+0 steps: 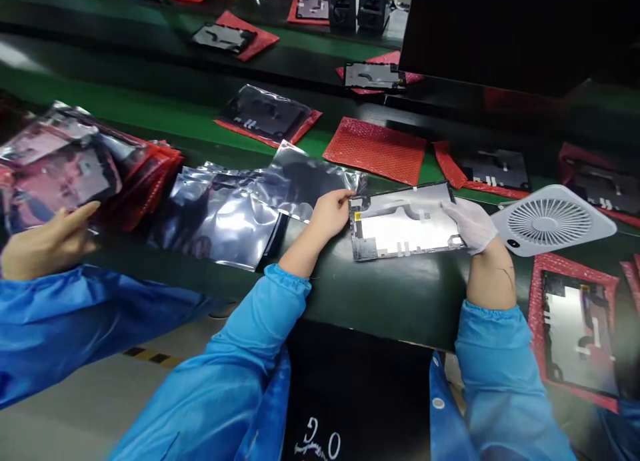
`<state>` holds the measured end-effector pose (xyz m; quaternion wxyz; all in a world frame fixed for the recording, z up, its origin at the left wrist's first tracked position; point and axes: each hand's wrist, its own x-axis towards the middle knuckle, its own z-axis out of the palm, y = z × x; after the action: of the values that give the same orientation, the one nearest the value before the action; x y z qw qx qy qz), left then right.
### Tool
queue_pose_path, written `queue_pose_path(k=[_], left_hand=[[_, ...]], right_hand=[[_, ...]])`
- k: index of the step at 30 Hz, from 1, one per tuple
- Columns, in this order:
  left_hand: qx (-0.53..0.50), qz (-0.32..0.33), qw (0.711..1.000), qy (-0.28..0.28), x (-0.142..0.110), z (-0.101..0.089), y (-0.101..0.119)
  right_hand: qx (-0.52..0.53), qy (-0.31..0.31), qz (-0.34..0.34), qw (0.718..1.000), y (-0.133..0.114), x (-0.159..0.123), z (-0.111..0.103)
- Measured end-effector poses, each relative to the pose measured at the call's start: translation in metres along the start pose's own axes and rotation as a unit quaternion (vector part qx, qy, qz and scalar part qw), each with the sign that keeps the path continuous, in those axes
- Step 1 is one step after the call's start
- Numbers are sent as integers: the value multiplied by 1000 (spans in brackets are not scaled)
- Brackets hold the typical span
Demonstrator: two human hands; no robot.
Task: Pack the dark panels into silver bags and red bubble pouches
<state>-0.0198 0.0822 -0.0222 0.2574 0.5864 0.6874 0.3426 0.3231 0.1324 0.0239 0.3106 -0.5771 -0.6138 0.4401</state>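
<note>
A flat tablet screen panel (407, 224) with a silvery back, dark cables and a yellow tab is held slightly tilted above the bench. My bare left hand (331, 214) pinches its left edge, fingertips close to the corner of a clear plastic bag (313, 181). At the panel's right end, my right hand (473, 226) grips the edge in a thin white glove; the fingers underneath are hidden. A pile of shiny clear bags (225, 211) lies left of my left hand. Just right of my right hand rests a light grey fan (553, 221).
A co-worker's hand (47, 244) reaches in at the left beside stacked panels in red bubble bags (145, 187). Behind my hands lie a red bubble bag (377, 149) and a bagged panel (270, 114) on a green conveyor strip. Another panel (580, 331) sits at the right.
</note>
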Motion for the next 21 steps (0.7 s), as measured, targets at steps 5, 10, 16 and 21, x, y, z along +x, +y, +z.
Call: queue_pose_path(k=[5, 10, 16, 21], left_hand=[[-89, -17, 995, 34, -4, -1, -7], [-24, 39, 999, 13, -14, -2, 7], [37, 89, 995, -6, -22, -3, 16], [-22, 253, 967, 34, -45, 8, 30]], right_hand=[[8, 26, -15, 1000, 1, 2, 8], [-8, 50, -22, 998, -6, -1, 13], [-26, 79, -53, 995, -20, -18, 57], [-57, -121, -68, 989, -26, -35, 109]])
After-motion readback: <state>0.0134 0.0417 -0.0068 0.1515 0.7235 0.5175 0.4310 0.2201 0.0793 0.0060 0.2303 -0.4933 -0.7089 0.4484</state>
